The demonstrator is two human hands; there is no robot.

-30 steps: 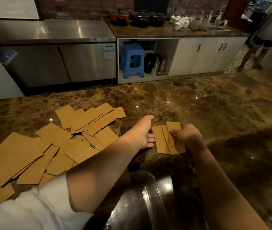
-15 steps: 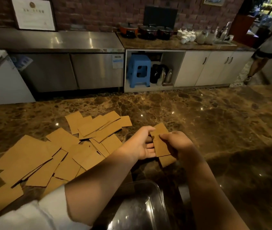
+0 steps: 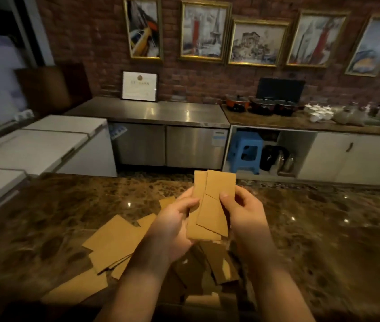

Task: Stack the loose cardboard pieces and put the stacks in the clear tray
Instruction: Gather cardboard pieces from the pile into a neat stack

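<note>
Both hands are raised above the brown marbled stone counter (image 3: 323, 228), sharing a small uneven stack of tan rectangular cardboard pieces (image 3: 212, 205) held upright between them. The left hand (image 3: 172, 226) cups the stack's left edge and lower corner, fingers curled behind it and thumb pressed on the front. The right hand (image 3: 244, 212) pinches the right edge, thumb on the front face, fingers wrapped behind. The pieces are not squared up: the front ones sit askew, with their edges crossing at angles.

Below the hands, the rest of the loose tan cardboard pieces (image 3: 114, 242) lie scattered and overlapping on the counter, spreading down to the left; some under the forearms are in shadow.

Against the red brick wall (image 3: 91, 43) a white framed certificate (image 3: 139, 86) leans on the steel worktop (image 3: 152, 111); it carries a round emblem and lines of print, too blurred to read. A small label on the steel cabinet front (image 3: 219, 137) is equally illegible. Gold-framed paintings (image 3: 204, 31) hang above, and a blue plastic stool (image 3: 246, 152) is tucked into the open shelf.
</note>
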